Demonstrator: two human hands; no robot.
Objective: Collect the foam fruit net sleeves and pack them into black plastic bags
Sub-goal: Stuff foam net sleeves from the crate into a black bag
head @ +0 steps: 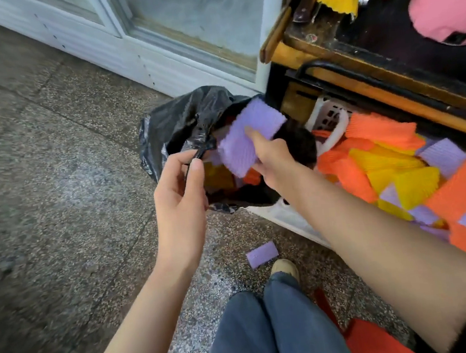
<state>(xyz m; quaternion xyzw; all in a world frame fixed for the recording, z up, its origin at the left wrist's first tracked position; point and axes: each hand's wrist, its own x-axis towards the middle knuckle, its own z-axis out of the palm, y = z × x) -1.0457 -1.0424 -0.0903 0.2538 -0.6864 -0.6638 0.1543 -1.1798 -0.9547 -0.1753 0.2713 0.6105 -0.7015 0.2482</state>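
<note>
The right hand (273,161) grips a purple foam sleeve (246,135) over the mouth of the black bag (182,121); the left hand (178,188) pinches its rim at 9 o'clock. The sleeve looks light and squashy, best held mid-body

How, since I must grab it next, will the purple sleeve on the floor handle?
Probably light: the right hand lifts a similar purple sleeve with a loose pinch. Likely soft and bendy, since that one bends over the black bag. The floor sleeve lies flat, so it shouldn't roll.
</note>
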